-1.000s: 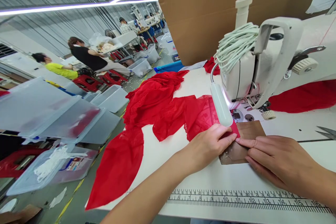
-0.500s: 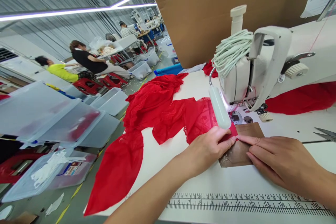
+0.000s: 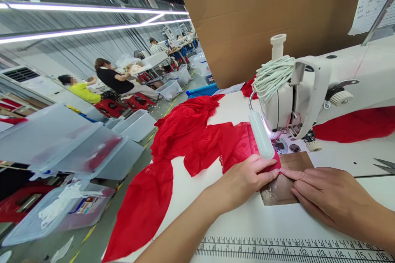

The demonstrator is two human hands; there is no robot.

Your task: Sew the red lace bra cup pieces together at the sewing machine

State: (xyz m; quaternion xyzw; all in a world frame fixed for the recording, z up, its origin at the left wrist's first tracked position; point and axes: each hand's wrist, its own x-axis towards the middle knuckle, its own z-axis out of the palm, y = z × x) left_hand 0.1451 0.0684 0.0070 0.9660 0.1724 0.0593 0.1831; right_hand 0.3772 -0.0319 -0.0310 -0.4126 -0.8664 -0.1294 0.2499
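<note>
Red fabric [image 3: 237, 146], partly sheer and lacy, runs under the head of a white sewing machine [image 3: 279, 111]. My left hand [image 3: 243, 183] pinches its near edge between thumb and fingers, just below the lamp. From the other side, my right hand [image 3: 328, 197] reaches in with its index finger stretched out, the tip touching the fabric's corner. The other fingers of that hand lie over a brown plate [image 3: 279, 195] on the table. A pale tubular lamp [image 3: 261, 133] hides the needle area and part of the fabric.
More red fabric [image 3: 140, 209] trails off the table's left side. Scissors [image 3: 387, 166] lie at the right; a printed ruler [image 3: 256, 248] runs along the front. Cardboard [image 3: 274, 12] stands behind the machine. Plastic bins [image 3: 70, 139] are stacked at left, with people seated beyond.
The whole view has shifted, so things sit slightly lower in the picture. Both hands stay at the same fabric edge, with little visible movement of the fabric.
</note>
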